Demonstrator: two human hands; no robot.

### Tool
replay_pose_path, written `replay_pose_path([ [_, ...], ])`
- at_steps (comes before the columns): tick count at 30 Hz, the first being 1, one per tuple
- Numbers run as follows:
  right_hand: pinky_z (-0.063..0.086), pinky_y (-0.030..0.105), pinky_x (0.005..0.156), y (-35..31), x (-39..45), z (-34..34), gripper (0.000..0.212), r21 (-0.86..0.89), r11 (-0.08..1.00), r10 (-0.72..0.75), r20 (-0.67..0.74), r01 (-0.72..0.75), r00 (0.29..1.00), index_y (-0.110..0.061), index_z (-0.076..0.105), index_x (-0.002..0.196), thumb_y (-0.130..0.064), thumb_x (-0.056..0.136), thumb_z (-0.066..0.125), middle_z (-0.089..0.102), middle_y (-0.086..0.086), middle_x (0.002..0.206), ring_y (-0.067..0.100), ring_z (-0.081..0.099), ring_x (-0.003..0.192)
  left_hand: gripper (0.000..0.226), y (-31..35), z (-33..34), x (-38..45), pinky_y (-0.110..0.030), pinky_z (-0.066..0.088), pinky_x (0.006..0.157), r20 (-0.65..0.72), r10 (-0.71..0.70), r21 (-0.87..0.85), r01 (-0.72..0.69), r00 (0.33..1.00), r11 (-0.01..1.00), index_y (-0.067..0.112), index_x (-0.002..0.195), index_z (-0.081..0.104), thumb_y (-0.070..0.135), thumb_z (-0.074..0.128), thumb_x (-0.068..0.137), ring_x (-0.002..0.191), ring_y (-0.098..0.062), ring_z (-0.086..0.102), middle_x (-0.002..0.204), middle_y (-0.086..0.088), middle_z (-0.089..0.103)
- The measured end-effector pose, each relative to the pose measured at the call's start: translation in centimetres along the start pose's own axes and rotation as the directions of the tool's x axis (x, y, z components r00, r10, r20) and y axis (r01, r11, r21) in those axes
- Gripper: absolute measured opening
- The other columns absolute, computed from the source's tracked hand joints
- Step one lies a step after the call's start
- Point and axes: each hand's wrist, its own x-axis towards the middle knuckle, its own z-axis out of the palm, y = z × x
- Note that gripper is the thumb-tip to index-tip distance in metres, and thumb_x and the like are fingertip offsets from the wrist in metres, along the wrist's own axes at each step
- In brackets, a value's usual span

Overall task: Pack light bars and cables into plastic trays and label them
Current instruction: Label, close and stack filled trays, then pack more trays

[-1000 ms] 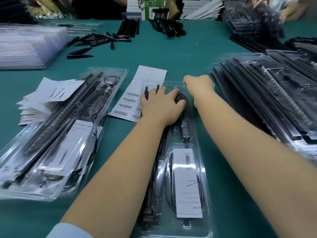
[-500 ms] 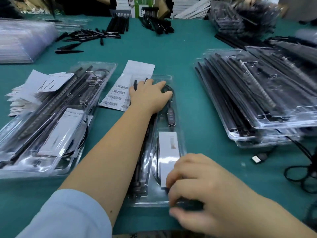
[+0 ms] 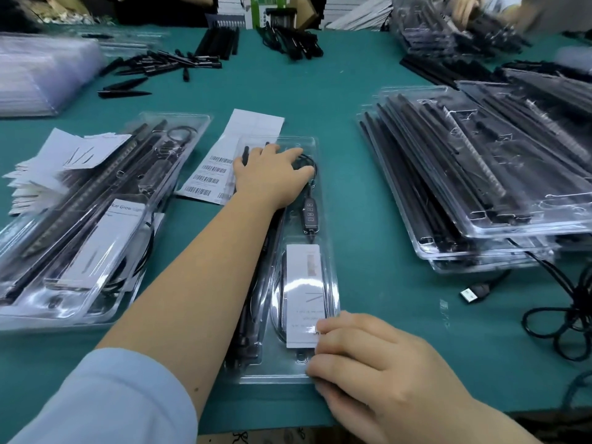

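A person's view down onto a green table (image 3: 346, 129), where a long clear plastic tray (image 3: 330, 219) lies lengthwise in front of them, already closed over black light bars (image 3: 246, 328) on its left side and a coiled cable (image 3: 278, 315) with an inline switch (image 3: 310, 213) and a white card (image 3: 302, 293) on its right. The left hand (image 3: 270, 176) lies flat on the far end of the tray, fingers straight and spread, pressing down without gripping. The right hand (image 3: 378, 373) sits at the near right corner, fingers curled onto the tray's edge; whether they pinch the rim or only press on it cannot be told. This looks like the sealing step: pressing the clear shell shut at both ends. A sheet of barcode labels (image 3: 208, 176) lies just beside the tray to the left, partly under it, so the next move probably calls for peeling one label and sticking it squarely on the tray. Finished trays (image 3: 80, 251) are stacked further left; unsealed trays (image 3: 480, 193) wait on the right.
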Motion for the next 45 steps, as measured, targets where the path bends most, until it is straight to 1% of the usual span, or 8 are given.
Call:
replay_pose_path([
  [6,0.048,0.023,0.056,-0.7,0.4,0.8,0.007,-0.140,0.990,0.023,0.013,-0.020,1.000,-0.016,0.069,0.066,-0.012,0.063,0.064,0.059,-0.002,0.068,0.019,0.062,0.074,0.052,-0.1,-0.2,0.0,-0.052,0.013,0.111,-0.001,0.005,0.001,-0.005,1.000,1.000,0.045,0.139,0.039,0.054,0.036,0.087,0.138,-0.022,0.026,0.151,0.000,0.034],
  [16,0.024,0.024,0.059,-2.1,1.5,1.1,0.011,-0.374,0.927,0.052,0.045,-0.032,0.998,-0.020,0.059,0.050,-0.020,0.049,0.070,0.050,-0.006,0.057,0.017,0.059,0.061,0.052,0.0,0.1,-0.1,-0.052,0.015,0.111,0.004,0.009,0.002,-0.009,1.000,1.000,0.044,0.138,0.041,0.053,0.036,0.087,0.137,-0.023,0.028,0.149,-0.001,0.036],
  [22,0.033,0.021,0.040,-2.5,1.8,0.8,0.014,-0.362,0.930,0.096,0.068,-0.065,0.993,-0.020,0.057,0.048,-0.021,0.046,0.071,0.050,-0.006,0.056,0.017,0.058,0.060,0.032,0.8,-0.6,-1.3,-0.037,0.037,0.081,-0.249,0.229,0.174,-0.189,0.941,0.966,0.017,0.098,0.070,0.038,0.048,0.090,0.102,-0.031,0.051,0.104,-0.007,0.063],
  [27,0.033,0.018,0.042,-2.7,1.8,0.4,0.013,-0.364,0.929,0.118,0.099,-0.075,0.988,-0.022,0.059,0.050,-0.028,0.051,0.071,0.051,-0.007,0.058,0.015,0.059,0.062,0.028,2.0,-2.4,-2.9,-0.033,0.032,0.065,-0.069,0.301,0.313,-0.266,0.951,0.912,0.016,0.082,0.055,0.034,0.039,0.095,0.081,-0.028,0.049,0.103,-0.008,0.060],
  [30,0.033,0.017,0.053,-2.7,1.8,0.3,0.013,-0.381,0.924,0.095,0.118,-0.044,0.988,-0.022,0.061,0.052,-0.030,0.054,0.071,0.051,-0.007,0.058,0.015,0.057,0.060,0.046,3.5,-2.7,-5.0,-0.044,0.037,0.084,0.076,0.136,0.431,-0.155,0.988,0.889,0.017,0.095,0.054,0.060,0.039,0.090,0.104,-0.033,0.049,0.121,-0.010,0.056],
  [34,0.043,0.026,0.053,-2.8,1.7,0.1,0.012,-0.317,0.943,0.143,0.106,-0.102,0.984,-0.018,0.062,0.055,-0.027,0.057,0.069,0.050,-0.002,0.062,0.020,0.053,0.061,0.099,5.6,-3.2,-6.7,-0.068,0.033,0.097,0.290,-0.227,0.355,0.116,0.930,0.928,0.016,0.145,0.032,0.080,0.051,0.071,0.130,-0.053,0.030,0.150,-0.011,0.026],
  [42,0.048,0.029,0.062,-3.1,1.0,-0.6,0.025,-0.217,0.959,0.213,0.118,-0.184,0.970,-0.017,0.070,0.069,-0.033,0.073,0.050,0.056,0.001,0.074,0.023,0.055,0.071,0.034,7.2,-4.3,-6.3,-0.044,0.055,0.083,0.317,-0.018,0.378,-0.108,0.948,0.920,0.008,0.108,0.060,0.030,0.055,0.083,0.099,-0.041,0.062,0.110,-0.011,0.060],
  [45,0.045,0.020,0.082,-2.7,1.6,-1.6,0.029,0.218,0.914,0.329,0.101,-0.343,0.939,-0.019,0.074,0.092,-0.036,0.079,0.056,0.063,-0.003,0.091,0.014,0.059,0.092,0.025,7.0,-4.1,-6.0,-0.040,0.052,0.086,0.313,0.022,0.389,-0.149,0.950,0.909,0.005,0.105,0.056,0.022,0.047,0.090,0.098,-0.037,0.060,0.115,-0.014,0.059],
])
